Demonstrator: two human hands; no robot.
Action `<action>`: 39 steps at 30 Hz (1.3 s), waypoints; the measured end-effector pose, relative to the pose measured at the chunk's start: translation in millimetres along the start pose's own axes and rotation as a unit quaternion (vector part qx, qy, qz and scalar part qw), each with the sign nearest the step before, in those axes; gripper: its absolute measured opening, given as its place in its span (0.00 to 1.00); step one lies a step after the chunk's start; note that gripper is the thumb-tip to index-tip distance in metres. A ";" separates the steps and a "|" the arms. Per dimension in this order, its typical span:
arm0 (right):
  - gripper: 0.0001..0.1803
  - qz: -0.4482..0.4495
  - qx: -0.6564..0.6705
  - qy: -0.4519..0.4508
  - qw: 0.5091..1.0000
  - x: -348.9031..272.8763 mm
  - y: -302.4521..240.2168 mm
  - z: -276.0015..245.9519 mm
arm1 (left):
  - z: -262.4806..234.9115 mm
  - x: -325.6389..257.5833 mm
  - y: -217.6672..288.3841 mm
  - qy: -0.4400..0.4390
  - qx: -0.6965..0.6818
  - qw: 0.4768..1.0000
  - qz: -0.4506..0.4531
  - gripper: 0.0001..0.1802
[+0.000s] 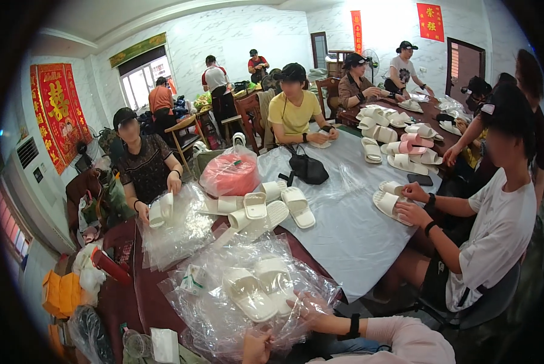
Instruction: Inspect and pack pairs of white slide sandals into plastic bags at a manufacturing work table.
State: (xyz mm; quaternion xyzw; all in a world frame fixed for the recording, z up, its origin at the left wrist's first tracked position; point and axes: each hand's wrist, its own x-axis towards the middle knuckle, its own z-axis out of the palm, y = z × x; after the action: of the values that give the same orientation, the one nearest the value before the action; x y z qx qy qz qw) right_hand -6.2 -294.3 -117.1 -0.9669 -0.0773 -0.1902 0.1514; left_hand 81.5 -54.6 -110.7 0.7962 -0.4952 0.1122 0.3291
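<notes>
Two white slippers [249, 295] lie side by side on the near part of the worktop [123, 303], amid a crumpled heap of clear plastic bags [206, 330]; glare on the film makes it hard to tell whether they are inside a bag or on top of one. The left hand [258, 346] is at the heap's near edge, its fingers curled closed on the plastic. The right hand [309, 308] reaches in beside the right slipper, fingers bent over the film, though I cannot tell how firmly they grip. A small white-and-green packet [193, 280] sits left of the slippers. Beyond the heap, more white slippers [299, 207] are grouped near a red-pink bundle [230, 173] wrapped in clear plastic. Across to the left, a co-worker [148, 159] handles another pair over stacked bags; at the right, a person in a white shirt [493, 233] has both hands at a pair on the pale sheet [357, 249].
</notes>
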 end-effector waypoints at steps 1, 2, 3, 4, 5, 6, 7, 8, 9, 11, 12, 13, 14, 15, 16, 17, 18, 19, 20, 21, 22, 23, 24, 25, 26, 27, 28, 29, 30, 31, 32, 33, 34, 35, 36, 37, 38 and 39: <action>0.27 0.129 0.259 0.000 0.957 9.1 -15.0 -7.8 | 25.0 -22.8 -18.6 0.004 0.003 1.000 -0.004 0.06; 0.27 0.248 0.495 -0.001 0.833 15.7 -26.6 -17.7 | 50.5 -45.5 -36.9 -0.027 -0.142 0.978 -0.151 0.04; 0.27 0.248 0.494 0.000 0.833 19.5 -29.5 -28.8 | 63.5 -56.2 -43.8 -0.059 -0.285 0.913 -0.287 0.03; 0.27 0.177 0.237 0.030 0.955 23.3 -19.0 -31.2 | 43.6 -14.6 -15.7 -0.073 -0.290 0.908 -0.293 0.03; 0.28 0.089 -0.040 0.050 0.994 26.5 -7.9 -34.3 | 18.5 19.7 13.1 -0.023 -0.440 0.789 -0.427 0.05; 0.28 0.063 -0.036 0.019 0.997 27.9 -11.3 -52.0 | -28.7 49.6 56.4 0.047 -0.558 0.634 -0.533 0.07; 0.28 0.057 -0.033 0.021 0.998 25.9 -18.2 -61.9 | -45.9 51.1 67.1 0.053 -0.555 0.636 -0.533 0.07; 0.28 0.033 0.049 0.023 0.998 24.0 -20.3 -67.6 | -55.3 54.0 69.9 0.042 -0.435 0.803 -0.404 0.10; 0.27 0.008 0.131 0.024 0.991 21.0 -23.3 -72.4 | -61.4 57.5 71.5 0.029 -0.290 0.923 -0.252 0.12; 0.25 -0.109 0.149 0.025 0.983 6.0 -36.7 -83.0 | -69.3 69.4 75.8 0.040 -0.305 0.915 -0.262 0.13; 0.23 -0.229 0.165 0.022 0.959 0.7 -42.1 -87.4 | -71.2 69.7 77.0 0.057 -0.320 0.905 -0.274 0.14; 0.23 -0.235 0.169 0.017 0.957 0.4 -43.9 -92.5 | -64.6 69.1 71.5 0.063 -0.318 0.903 -0.280 0.14; 0.23 -0.314 0.045 0.128 0.940 2.2 -44.3 -98.6 | -51.9 70.4 60.3 0.111 -0.495 0.789 -0.346 0.14; 0.22 -0.386 -0.078 0.235 0.889 3.4 -43.0 -102.4 | -45.1 68.5 55.2 0.159 -0.649 0.634 -0.390 0.14; 0.38 -0.263 -0.050 0.180 0.947 -1.5 -49.4 -102.2 | -55.9 82.7 66.8 0.140 -0.645 0.609 -0.440 0.16; 0.38 -0.274 -0.042 0.173 0.945 3.0 -44.7 -102.6 | -58.3 86.6 70.8 0.155 -0.645 0.604 -0.443 0.16; 0.42 -0.130 -0.038 0.200 0.971 23.9 -48.0 -119.0 | -61.0 85.1 74.9 0.122 -0.640 0.611 -0.450 0.14; 0.46 0.020 -0.036 0.219 0.975 36.1 -51.0 -126.5 | -64.7 85.2 79.1 0.088 -0.636 0.616 -0.456 0.13; 0.46 0.006 -0.028 0.208 0.978 36.8 -50.3 -124.5 | -68.8 87.3 87.1 0.072 -0.646 0.608 -0.455 0.11; 0.41 0.050 -0.004 0.147 0.988 37.4 -48.5 -123.4 | -68.4 83.9 89.7 0.085 -0.648 0.603 -0.458 0.11; 0.36 0.093 0.020 0.082 0.992 38.0 -47.7 -122.2 | -67.2 79.2 91.8 0.010 -0.624 0.624 -0.470 0.12; 0.36 0.080 0.024 0.070 0.994 41.2 -48.8 -122.6 | -65.6 73.9 94.0 -0.065 -0.597 0.640 -0.479 0.13; 0.38 0.053 0.027 0.004 0.998 47.3 -51.3 -123.5 | -64.1 66.7 95.8 -0.082 -0.632 0.646 -0.419 0.14; 0.39 0.029 0.028 -0.064 0.997 50.8 -53.5 -123.8 | -66.5 64.8 97.4 -0.066 -0.637 0.638 -0.428 0.14; 0.39 -0.019 -0.002 -0.072 0.997 53.3 -54.3 -122.9 | -71.4 66.8 96.5 -0.087 -0.607 0.664 -0.429 0.15; 0.39 -0.039 0.006 -0.093 0.995 54.7 -54.1 -119.4 | -76.5 64.1 96.2 -0.102 -0.577 0.685 -0.433 0.16; 0.37 -0.042 -0.011 -0.069 0.997 55.6 -51.4 -118.2 | -76.1 61.7 97.9 -0.060 -0.595 0.682 -0.421 0.13; 0.35 -0.047 -0.025 -0.045 0.998 56.3 -47.7 -115.7 | -79.3 60.6 96.7 -0.074 -0.616 0.682 -0.388 0.17; 0.31 -0.033 -0.032 -0.034 0.998 56.4 -44.3 -116.0 | -83.4 57.9 98.2 -0.081 -0.629 0.678 -0.372 0.19; 0.30 -0.040 0.000 -0.008 0.999 58.6 -40.9 -119.5 | -88.8 52.2 100.4 -0.082 -0.640 0.675 -0.359 0.20; 0.29 -0.020 0.006 -0.021 1.000 59.7 -36.8 -118.7 | -93.6 45.1 99.8 -0.072 -0.646 0.691 -0.317 0.20; 0.29 -0.043 -0.007 0.043 0.998 58.0 -27.8 -111.5 | -98.7 37.8 97.1 -0.066 -0.647 0.708 -0.274 0.20; 0.29 -0.021 0.023 0.034 0.999 60.5 -30.5 -118.8 | -104.9 24.5 93.6 -0.043 -0.588 0.743 -0.316 0.18; 0.29 -0.018 0.045 0.066 0.997 63.3 -33.4 -124.2 | -106.4 9.4 87.9 0.043 -0.546 0.775 -0.315 0.15; 0.26 -0.032 0.047 0.098 0.994 64.0 -27.3 -122.9 | -108.2 -6.3 74.8 0.124 -0.409 0.836 -0.343 0.12; 0.23 -0.042 0.049 0.133 0.989 64.6 -22.1 -120.9 | -122.2 -13.6 69.6 0.236 -0.216 0.874 -0.365 0.08; 0.20 -0.018 0.095 0.148 0.984 64.4 -21.6 -121.7 | -127.6 -27.8 65.4 0.339 -0.145 0.832 -0.414 0.08; 0.18 0.005 0.141 0.165 0.976 65.3 -23.3 -122.4 | -133.5 -50.1 52.1 0.398 -0.004 0.823 -0.406 0.11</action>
State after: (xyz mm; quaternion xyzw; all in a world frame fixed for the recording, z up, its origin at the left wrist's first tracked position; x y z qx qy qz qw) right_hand 6.6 -305.8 22.5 -0.8916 -0.0729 -0.3334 0.2977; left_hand 31.9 50.7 -13.2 0.8100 0.0463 0.2735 0.5166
